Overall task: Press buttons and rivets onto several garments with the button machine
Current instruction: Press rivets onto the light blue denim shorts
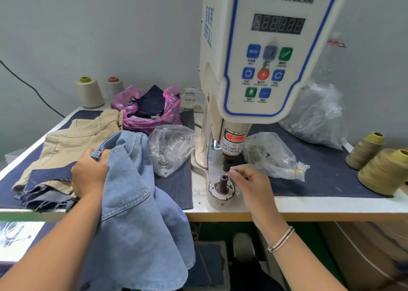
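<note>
A white servo button machine (pixel 260 54) stands at the middle of the table, its dark punch (pixel 228 161) hanging over a purple-tipped lower die (pixel 222 181). My right hand (pixel 249 181) is just right of the die, fingertips pinched together beside its top; whatever small part they hold is too small to make out. My left hand (pixel 91 171) grips the edge of a light blue denim garment (pixel 132 198) that drapes over the table's front edge. A beige garment (pixel 72 140) and dark denim pieces (pixel 44 193) lie under and beyond that hand.
Two clear bags of metal parts (pixel 170 149) (pixel 271 156) flank the machine. A pink bag of dark cloth (pixel 150 109) sits behind, a large clear bag (pixel 318 116) at the right. Thread cones stand at back left (pixel 89 93) and the right edge (pixel 384 171).
</note>
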